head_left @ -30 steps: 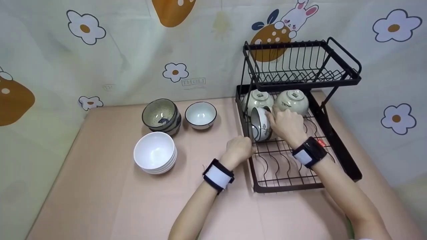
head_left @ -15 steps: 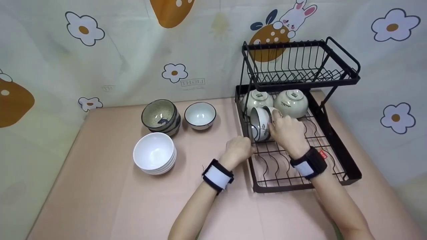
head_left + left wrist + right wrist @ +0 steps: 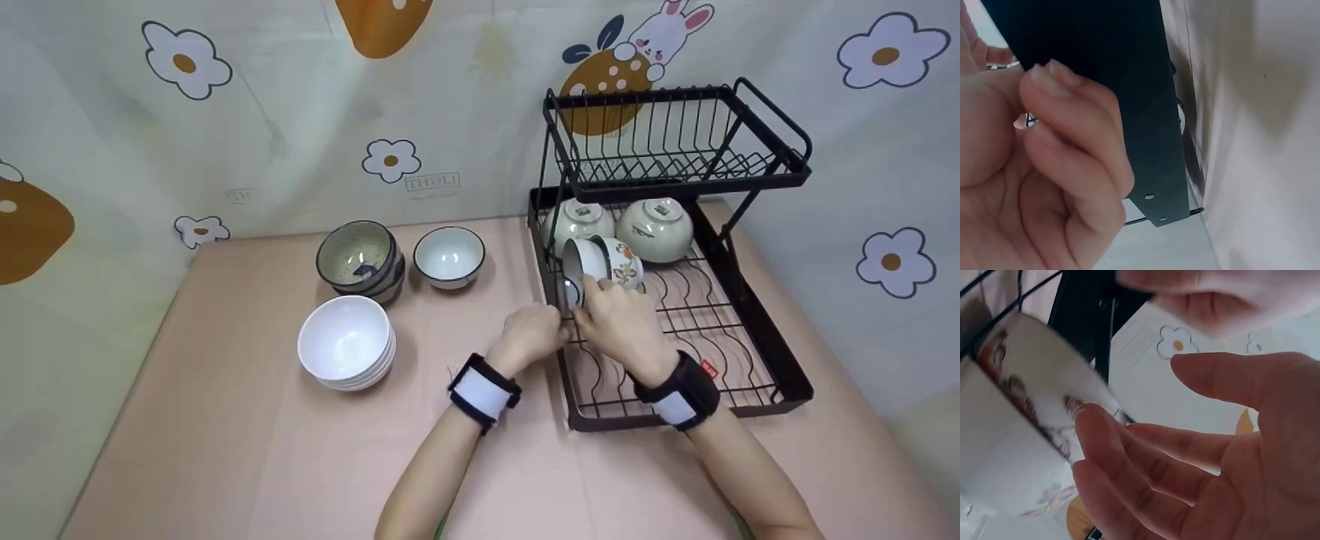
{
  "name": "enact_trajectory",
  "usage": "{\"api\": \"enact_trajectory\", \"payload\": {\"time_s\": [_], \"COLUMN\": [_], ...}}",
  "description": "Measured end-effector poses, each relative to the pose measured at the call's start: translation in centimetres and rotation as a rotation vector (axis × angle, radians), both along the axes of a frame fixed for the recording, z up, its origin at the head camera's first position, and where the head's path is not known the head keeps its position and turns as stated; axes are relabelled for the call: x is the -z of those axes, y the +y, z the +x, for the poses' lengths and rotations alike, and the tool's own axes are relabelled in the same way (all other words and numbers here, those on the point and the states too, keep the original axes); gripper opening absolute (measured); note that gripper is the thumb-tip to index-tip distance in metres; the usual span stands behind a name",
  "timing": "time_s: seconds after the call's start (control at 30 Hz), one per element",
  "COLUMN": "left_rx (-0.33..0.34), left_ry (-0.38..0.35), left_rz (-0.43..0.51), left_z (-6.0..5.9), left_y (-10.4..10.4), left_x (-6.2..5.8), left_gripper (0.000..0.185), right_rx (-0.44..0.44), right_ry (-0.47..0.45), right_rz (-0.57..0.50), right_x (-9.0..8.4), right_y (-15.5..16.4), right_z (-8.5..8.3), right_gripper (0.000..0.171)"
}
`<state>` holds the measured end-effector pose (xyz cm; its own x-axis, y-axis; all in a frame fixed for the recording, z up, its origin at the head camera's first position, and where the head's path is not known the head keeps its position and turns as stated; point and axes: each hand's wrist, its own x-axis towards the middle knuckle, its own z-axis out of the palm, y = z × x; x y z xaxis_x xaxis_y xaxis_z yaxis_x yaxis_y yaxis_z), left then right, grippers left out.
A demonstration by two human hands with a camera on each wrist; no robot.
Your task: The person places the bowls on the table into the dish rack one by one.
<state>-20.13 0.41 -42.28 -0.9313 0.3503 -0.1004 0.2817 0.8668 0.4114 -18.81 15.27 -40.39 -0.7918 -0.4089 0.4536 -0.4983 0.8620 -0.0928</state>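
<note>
A black two-tier dish rack (image 3: 752,319) stands at the table's right. On its lower tier a floral bowl (image 3: 606,260) stands on edge, its white inside facing left. My right hand (image 3: 611,321) sits just in front of it with fingers relaxed and straight; in the right wrist view a fingertip (image 3: 1090,415) touches the bowl (image 3: 1016,439) at its rim. The grey rim of another bowl (image 3: 570,291) shows under that hand; the remainder is hidden. My left hand (image 3: 534,334) grips the rack's left rim (image 3: 1129,84), fingers (image 3: 1075,126) curled round it.
Two pale bowls (image 3: 577,220) (image 3: 655,229) lie upside down at the back of the lower tier. The upper tier (image 3: 675,139) holds nothing. On the pink table (image 3: 225,442) are a stack of white bowls (image 3: 346,343), speckled bowls (image 3: 361,260) and a small white bowl (image 3: 450,256).
My right hand has pulled back toward me off the bowl, uncovering its floral side. The left hand has kept its grip on the rack's rim.
</note>
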Motion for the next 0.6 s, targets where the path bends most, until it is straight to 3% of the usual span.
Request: {"api": "enact_trajectory", "payload": {"time_s": [0.13, 0.27, 0.43, 0.6], "left_rx": [-0.009, -0.112, -0.346, -0.549], "left_ry": [-0.128, -0.189, -0.089, -0.021], "left_rz": [0.124, 0.257, 0.317, 0.367], "left_z": [-0.5, -1.3, -2.6, -3.6], "left_y": [-1.3, -3.3, -5.6, -7.1], "left_x": [-0.4, -0.5, -0.1, 0.9], "left_gripper": [0.041, 0.051, 0.054, 0.056], "right_rx": [-0.048, -0.067, -0.101, -0.136], "right_ry": [-0.041, -0.138, -0.274, -0.307], "right_rz": [0.017, 0.048, 0.097, 0.143], "right_x": [0.4, 0.6, 0.7, 0.9], "right_y": [-0.4, -0.7, -1.1, -1.4], "right_z": [0.3, 0.5, 0.8, 1.1], "right_gripper": [0.026, 0.027, 0.029, 0.035]}}
